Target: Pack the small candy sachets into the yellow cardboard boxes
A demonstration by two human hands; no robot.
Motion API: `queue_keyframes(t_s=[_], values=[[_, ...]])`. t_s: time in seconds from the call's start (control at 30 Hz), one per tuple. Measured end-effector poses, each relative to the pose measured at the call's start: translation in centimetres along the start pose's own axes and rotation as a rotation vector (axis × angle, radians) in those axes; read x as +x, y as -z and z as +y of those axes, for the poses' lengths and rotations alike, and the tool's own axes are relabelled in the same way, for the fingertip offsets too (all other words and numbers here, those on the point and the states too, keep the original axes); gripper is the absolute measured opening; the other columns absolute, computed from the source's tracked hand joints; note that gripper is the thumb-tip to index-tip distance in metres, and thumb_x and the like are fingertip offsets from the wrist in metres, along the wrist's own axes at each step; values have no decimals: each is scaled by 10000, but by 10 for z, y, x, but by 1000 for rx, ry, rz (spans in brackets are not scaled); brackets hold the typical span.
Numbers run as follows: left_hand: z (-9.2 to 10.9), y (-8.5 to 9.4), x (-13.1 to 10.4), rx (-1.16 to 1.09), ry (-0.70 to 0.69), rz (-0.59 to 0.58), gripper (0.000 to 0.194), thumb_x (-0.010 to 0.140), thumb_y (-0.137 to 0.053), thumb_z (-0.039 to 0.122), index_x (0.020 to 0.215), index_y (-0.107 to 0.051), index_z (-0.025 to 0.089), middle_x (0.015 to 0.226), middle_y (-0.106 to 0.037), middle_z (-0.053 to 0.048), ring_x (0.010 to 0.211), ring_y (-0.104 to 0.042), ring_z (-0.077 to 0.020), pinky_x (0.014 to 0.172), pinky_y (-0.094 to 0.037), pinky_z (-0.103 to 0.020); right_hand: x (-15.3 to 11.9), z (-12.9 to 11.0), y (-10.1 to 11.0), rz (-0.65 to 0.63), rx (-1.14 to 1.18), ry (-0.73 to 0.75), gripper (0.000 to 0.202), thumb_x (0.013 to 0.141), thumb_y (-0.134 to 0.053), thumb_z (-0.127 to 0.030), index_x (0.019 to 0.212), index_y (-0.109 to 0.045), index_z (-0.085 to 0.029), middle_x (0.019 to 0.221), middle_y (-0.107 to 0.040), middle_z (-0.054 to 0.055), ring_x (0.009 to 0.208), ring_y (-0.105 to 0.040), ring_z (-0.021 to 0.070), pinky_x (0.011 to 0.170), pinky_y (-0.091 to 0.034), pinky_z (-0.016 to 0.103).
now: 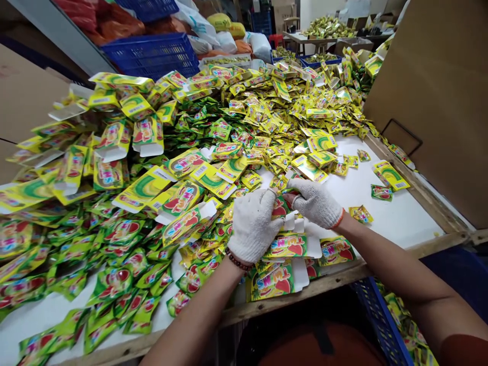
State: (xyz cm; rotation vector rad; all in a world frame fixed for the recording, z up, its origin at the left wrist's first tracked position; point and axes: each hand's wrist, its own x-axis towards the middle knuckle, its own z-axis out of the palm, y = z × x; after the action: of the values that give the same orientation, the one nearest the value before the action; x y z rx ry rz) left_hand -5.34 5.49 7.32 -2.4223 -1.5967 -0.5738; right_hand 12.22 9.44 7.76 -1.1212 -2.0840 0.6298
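My left hand (pixel 253 223), in a white knitted glove, is closed around a small printed carton (pixel 280 207) with a watermelon picture. Its far end is partly hidden by my fingers. My gloved right hand (pixel 316 203) meets it from the right, with thumb and fingers pinched on a small green sachet (pixel 292 192) at the carton's end; little of the sachet shows. Just below my hands lie printed cartons (pixel 286 246) with white flaps standing open, and another carton (pixel 272 282) rests at the table's near edge.
Green sachets (pixel 114 284) spread over the left of the white table (pixel 404 218), with cartons (pixel 148 188) heaped above them. Yellow sachets (pixel 267 114) pile up behind. A wooden rim (pixel 328 282) edges the table. Brown cardboard (pixel 430 112) stands right; blue crates (pixel 152 53) stand behind.
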Motion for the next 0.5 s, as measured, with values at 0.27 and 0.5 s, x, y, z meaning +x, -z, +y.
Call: queue_keyframes(t_s=[0.27,0.5], values=[[-9,4,-2,15,40,63,451,764,-645,296,1183,-606,131,1038,-682,-151,967,-628,-322,789,-445,-419,-3,-8,10,-46,111,-15,91,883,-553,-200,805,-599,-187,740,-577,-7,703,-501,142,654,-393,267],[0,-1,-6,36,-81,188,530,746,-653,254,1260,-582,145,1049,-695,-142,950,-637,-312,751,-444,-417,-2,-14,7,-132,64,-29,201,784,-510,-33,749,-676,-142,680,-592,-12,634,-511,98,622,-413,230]])
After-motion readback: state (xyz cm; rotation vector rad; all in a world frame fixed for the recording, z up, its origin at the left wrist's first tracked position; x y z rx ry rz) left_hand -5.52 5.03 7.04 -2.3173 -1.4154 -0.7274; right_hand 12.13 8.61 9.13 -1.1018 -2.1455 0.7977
